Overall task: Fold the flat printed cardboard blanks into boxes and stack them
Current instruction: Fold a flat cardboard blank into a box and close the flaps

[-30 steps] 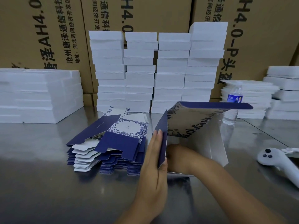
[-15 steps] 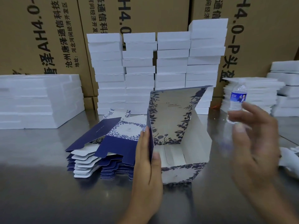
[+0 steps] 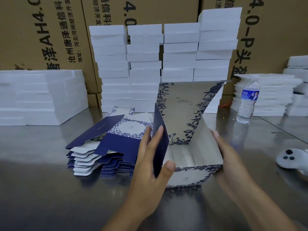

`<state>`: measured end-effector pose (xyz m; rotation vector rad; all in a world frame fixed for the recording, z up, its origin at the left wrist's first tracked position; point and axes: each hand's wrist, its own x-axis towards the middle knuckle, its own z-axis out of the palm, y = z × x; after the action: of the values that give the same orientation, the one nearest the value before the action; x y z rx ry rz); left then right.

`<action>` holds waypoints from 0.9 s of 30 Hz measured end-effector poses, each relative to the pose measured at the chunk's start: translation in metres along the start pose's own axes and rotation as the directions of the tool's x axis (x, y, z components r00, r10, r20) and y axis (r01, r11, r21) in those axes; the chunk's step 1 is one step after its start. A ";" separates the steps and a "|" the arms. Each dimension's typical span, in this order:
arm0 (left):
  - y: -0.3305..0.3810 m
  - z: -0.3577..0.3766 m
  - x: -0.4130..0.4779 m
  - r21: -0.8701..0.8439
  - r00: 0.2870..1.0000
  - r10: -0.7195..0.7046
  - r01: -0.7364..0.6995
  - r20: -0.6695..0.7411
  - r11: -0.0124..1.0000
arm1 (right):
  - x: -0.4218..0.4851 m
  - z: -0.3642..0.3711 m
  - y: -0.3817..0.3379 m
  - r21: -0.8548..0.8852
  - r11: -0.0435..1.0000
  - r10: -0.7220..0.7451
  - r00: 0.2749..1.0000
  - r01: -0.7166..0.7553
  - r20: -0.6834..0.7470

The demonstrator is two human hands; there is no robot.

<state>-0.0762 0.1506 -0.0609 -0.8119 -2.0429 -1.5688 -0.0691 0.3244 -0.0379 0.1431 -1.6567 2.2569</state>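
Steel table (image 3: pixel 50 189), brown cartons (image 3: pixel 50 30) behind; hands at box (image 3: pixel 188 177): left (image 3: pixel 148 172) pinches flap (image 3: pixel 160 144), right (image 3: pixel 230 164) presses wall (image 3: pixel 206 144), fingers straight

Single view, head-worn, wide-angle. Faces forward and down across the tabletop (image 3: pixel 41 189), close in on its near part. Brown cartons (image 3: pixel 50 39) close off the far side. Straight edges bow toward the frame borders.
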 end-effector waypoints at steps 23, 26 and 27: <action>-0.003 0.002 0.002 -0.185 0.997 -0.073 0.072 -0.001 0.980 | -0.003 0.006 -0.032 -0.888 0.460 -0.282 0.943 -0.028 -0.176; -0.002 0.003 0.002 -0.137 0.998 -0.064 0.067 0.029 0.988 | -0.002 0.005 -0.033 -0.894 0.444 -0.240 0.954 -0.057 -0.180; -0.001 0.003 0.002 -0.115 0.998 -0.057 0.060 0.032 0.992 | -0.002 0.004 -0.034 -0.893 0.445 -0.227 0.956 -0.069 -0.187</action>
<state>-0.0788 0.1542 -0.0612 -0.8273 -2.0280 -1.7313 -0.0569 0.3290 -0.0067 -0.3486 -2.3475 0.9584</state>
